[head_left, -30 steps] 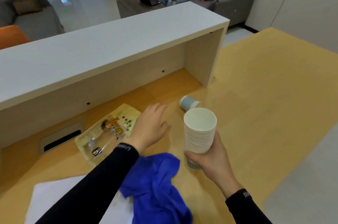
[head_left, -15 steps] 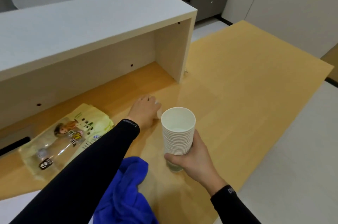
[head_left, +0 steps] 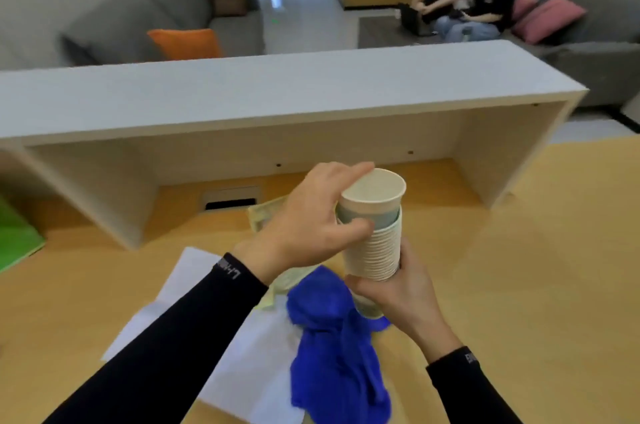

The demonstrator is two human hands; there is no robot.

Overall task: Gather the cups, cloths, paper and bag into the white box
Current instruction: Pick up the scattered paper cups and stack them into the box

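Observation:
My right hand grips a tall stack of white paper cups from below, upright above the wooden table. My left hand holds a single cup with a pale blue side, its base set into the top of the stack. Under my hands lies a crumpled blue cloth on a white sheet of paper. A yellowish printed plastic bag peeks out behind my left hand, mostly hidden. No white box shows in view.
A long white shelf unit stands across the back of the table, with an open bay beneath it. A green object sits at the far left. Two people sit on a grey sofa beyond.
My left hand picked up the fallen blue-sided cup from the table and brought it onto the top of the stack. The view swung left and up.

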